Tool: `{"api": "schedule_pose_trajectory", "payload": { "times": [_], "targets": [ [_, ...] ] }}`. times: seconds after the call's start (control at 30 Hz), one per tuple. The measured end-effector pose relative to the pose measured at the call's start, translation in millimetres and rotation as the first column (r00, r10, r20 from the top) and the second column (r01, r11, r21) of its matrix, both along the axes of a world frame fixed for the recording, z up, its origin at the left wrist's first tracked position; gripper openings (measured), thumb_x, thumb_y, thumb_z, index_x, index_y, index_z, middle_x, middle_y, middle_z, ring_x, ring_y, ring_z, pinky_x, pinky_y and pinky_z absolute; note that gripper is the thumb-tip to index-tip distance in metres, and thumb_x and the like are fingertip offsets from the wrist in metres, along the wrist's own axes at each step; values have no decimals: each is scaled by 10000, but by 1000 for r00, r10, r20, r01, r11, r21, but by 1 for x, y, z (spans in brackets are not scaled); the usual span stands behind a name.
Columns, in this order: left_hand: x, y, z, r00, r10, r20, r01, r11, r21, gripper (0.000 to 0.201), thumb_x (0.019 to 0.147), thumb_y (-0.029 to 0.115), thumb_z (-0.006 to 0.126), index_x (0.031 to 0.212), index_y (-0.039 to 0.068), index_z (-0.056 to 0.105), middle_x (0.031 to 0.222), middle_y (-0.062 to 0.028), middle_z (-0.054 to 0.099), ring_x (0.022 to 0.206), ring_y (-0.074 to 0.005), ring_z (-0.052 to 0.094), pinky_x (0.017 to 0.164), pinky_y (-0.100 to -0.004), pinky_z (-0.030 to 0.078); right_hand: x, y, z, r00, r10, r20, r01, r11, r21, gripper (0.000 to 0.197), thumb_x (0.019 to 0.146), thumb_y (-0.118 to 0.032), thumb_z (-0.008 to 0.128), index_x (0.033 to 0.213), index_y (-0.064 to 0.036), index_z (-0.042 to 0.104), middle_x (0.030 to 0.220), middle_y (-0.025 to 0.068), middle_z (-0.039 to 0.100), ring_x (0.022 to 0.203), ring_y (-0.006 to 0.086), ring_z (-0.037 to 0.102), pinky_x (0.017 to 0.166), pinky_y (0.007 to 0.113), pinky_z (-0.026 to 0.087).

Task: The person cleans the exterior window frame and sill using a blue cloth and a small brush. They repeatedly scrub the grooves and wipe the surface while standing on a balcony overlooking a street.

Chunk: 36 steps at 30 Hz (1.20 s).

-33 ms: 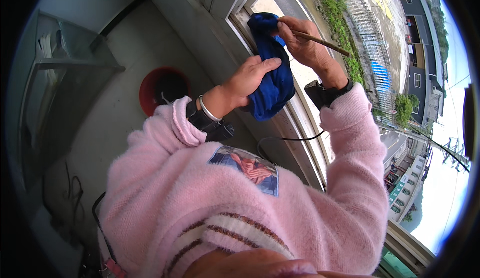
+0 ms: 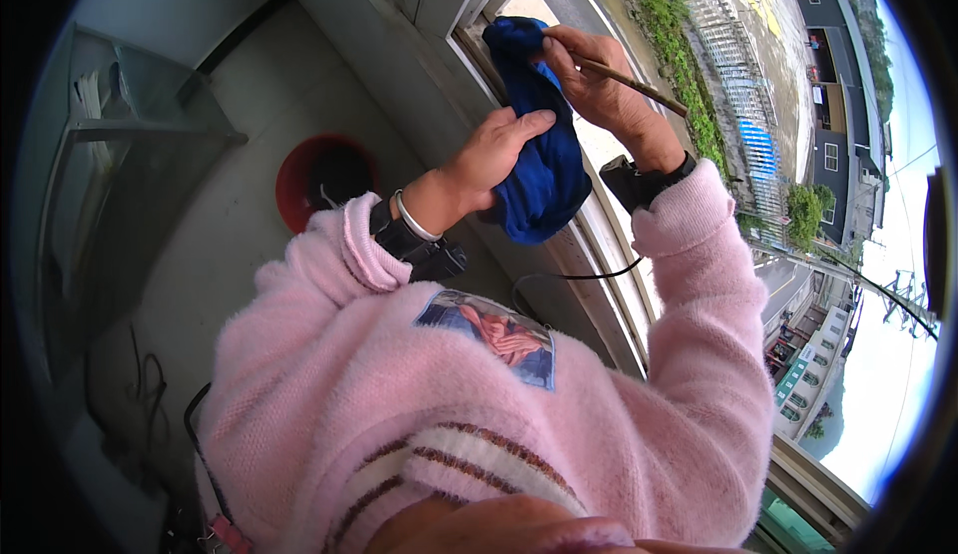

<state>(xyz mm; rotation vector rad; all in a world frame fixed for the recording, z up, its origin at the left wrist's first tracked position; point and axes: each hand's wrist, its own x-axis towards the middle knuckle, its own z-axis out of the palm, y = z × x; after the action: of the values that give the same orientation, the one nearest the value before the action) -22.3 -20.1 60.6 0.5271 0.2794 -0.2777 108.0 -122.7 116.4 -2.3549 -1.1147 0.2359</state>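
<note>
A blue cloth (image 2: pixel 544 180) lies bunched along the window frame's track (image 2: pixel 611 255). My left hand (image 2: pixel 487 155) is closed on the middle of the cloth, thumb on top and fingers hidden beneath it. A thin brown stick (image 2: pixel 639 85) is pinched in my right hand (image 2: pixel 604 90), slanting back over that hand. Its front end meets the far part of the cloth at the track; the tip itself is covered by the fingers and fabric.
On the floor to the left stands a red bucket (image 2: pixel 289 187) with a dark inside. Farther left is a glass-sided stand (image 2: pixel 155 133) holding papers. A black cable (image 2: pixel 577 277) crosses the sill. Beyond the window are a road, a fence and buildings.
My right hand has shifted slightly left and away from me with the stick. The cloth's far end has moved the same way. My left hand stays nearly in place.
</note>
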Motion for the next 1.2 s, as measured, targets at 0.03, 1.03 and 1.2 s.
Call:
{"api": "schedule_pose_trajectory", "payload": {
  "times": [0.03, 1.03, 1.2],
  "targets": [
    [1, 1, -1, 998, 60, -4, -60, 998, 10, 204, 960, 215, 557, 1044, 43, 628, 960, -30, 659, 835, -125, 647, 739, -270, 534, -1, 4, -3, 994, 70, 82, -89, 961, 262, 117, 853, -75, 602, 925, 0, 654, 755, 177, 646, 673, 356, 634, 612, 367, 519],
    [-34, -5, -15, 962, -273, 32, 268, 958, 98, 236, 988, 212, 524, 1059, 7, 616, 916, -64, 692, 794, -140, 685, 726, -270, 565, -26, -38, 6, 978, -25, -206, 63, 982, 177, 249, 962, -165, 519, 1042, 31, 649, 845, 177, 706, 772, 236, 700, 713, 315, 543],
    [-23, 0, -8, 997, -82, -16, 83, 989, 123, 263, 984, 198, 499, 1139, 22, 618, 1025, -66, 683, 901, -148, 671, 811, -283, 539, -34, -9, -6, 964, 81, 253, -58, 994, -94, 111, 778, -153, 615, 725, -67, 571, 684, 121, 609, 683, 377, 613, 581, 424, 493]
  ]
}}
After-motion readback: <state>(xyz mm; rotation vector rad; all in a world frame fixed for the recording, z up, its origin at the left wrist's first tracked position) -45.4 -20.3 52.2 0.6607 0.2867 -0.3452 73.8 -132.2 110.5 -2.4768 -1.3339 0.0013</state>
